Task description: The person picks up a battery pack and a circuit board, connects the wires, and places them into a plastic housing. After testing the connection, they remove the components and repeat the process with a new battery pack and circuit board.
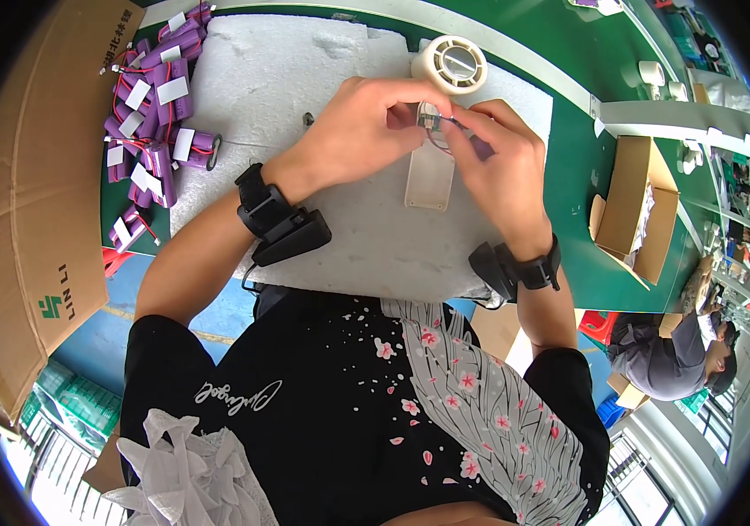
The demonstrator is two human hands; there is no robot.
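Where the work sits: as I watch through the head view, a small green circuit board (430,121) lies between the two hands, over the upper middle of a white foam slab (349,237).
Left grip: the left hand (359,123) bends its thumb and forefinger around the board.
Right grip: the right hand (508,167) closes on a purple object (482,147), mostly hidden; whether its fingertips also pinch the thin dark wires (439,142) I cannot tell.
Cream parts: a round slotted plastic head (428,68) stands just beyond the fingers, an oblong plastic shell (430,182) just below; the hands hide any join.
Foam edges: I see foam surface between shell and near edge; the right wrist is near the right edge.
Table sides: purple wired cylinders (165,105) heap along the left, an open brown cardboard box (627,197) stands right, well apart.
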